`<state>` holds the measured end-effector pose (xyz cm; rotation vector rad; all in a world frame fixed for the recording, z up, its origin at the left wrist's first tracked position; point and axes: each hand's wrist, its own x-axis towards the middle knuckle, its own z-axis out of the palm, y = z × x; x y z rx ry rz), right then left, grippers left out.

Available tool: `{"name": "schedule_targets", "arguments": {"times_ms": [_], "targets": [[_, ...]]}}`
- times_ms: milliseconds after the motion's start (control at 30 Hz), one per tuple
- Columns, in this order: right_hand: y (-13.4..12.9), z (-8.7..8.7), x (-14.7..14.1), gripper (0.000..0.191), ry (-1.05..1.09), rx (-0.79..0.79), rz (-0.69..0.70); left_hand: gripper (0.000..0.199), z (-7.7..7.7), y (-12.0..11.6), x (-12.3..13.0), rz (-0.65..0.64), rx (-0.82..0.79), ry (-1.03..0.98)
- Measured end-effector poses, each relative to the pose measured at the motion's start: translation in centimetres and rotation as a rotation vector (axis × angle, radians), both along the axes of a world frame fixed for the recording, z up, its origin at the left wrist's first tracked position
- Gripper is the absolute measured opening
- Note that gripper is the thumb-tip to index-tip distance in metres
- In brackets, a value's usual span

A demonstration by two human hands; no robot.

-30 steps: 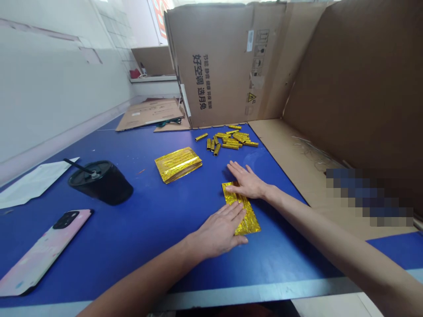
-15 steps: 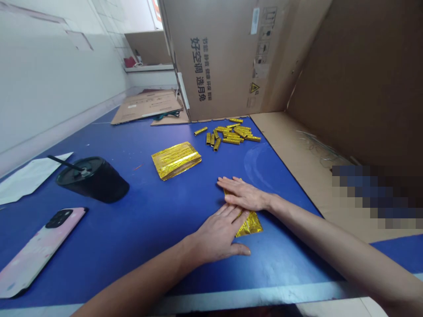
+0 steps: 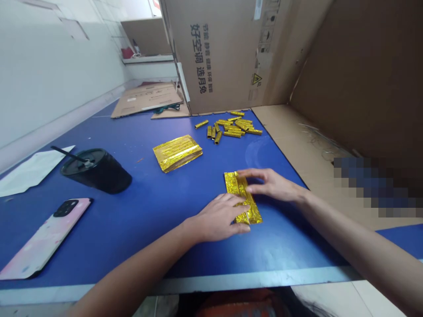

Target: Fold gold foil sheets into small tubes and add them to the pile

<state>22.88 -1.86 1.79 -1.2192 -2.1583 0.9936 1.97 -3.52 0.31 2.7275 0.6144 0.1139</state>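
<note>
A gold foil piece (image 3: 253,210) with a lengthwise fold lies on the blue table near its front right. My left hand (image 3: 220,219) rests over its lower left part, fingers spread and palm down. At the piece's upper right edge is my right hand (image 3: 272,185), its thumb and fingers apart and the fingertips at the foil. Farther back and to the left lies a flat gold foil packet (image 3: 178,152). Several small folded gold foil strips (image 3: 233,128) are scattered near the back edge of the table.
On the left of the blue table (image 3: 148,220) are a black cup with a straw (image 3: 99,171), a phone in a pink and white case (image 3: 46,240) and a white sheet (image 3: 29,171). Large cardboard (image 3: 228,57) stands behind; flat cardboard (image 3: 148,99) lies at the back left.
My right hand has lifted and shifted right, its fingers now bent, uncovering the top of the foil piece. My left hand stays over the lower part. The camera view has shifted slightly.
</note>
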Motion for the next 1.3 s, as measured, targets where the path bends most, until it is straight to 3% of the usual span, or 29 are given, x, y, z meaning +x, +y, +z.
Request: {"name": "schedule_targets", "arguments": {"times_ms": [67,200,333,500,800,1300], "targets": [[-2.7,0.7,0.6,0.038,-0.138,0.031,0.118,0.038,0.0,0.3,0.0,-0.011,-0.013,-0.003],[-6.6,0.2,0.8,0.038,-0.388,0.185,0.11,0.036,-0.3,0.7,-0.1,-0.027,-0.004,0.022],[-7.4,-0.9,0.5,0.019,-0.399,0.386,0.106,0.041,-0.8,0.9,0.0,-0.018,0.034,0.012],[-7.4,-1.6,0.0,0.021,-0.355,0.549,0.111,0.032,-1.2,1.1,0.2,0.032,0.02,-0.055],[-7.8,-0.9,0.1,0.025,-0.386,0.47,0.123,0.025,-1.4,1.1,0.6,0.076,-0.004,-0.12],[-8.2,-2.1,-0.1,0.025,-0.395,0.526,0.052,0.023,-1.7,0.7,0.8,0.092,0.097,-0.119]]}}
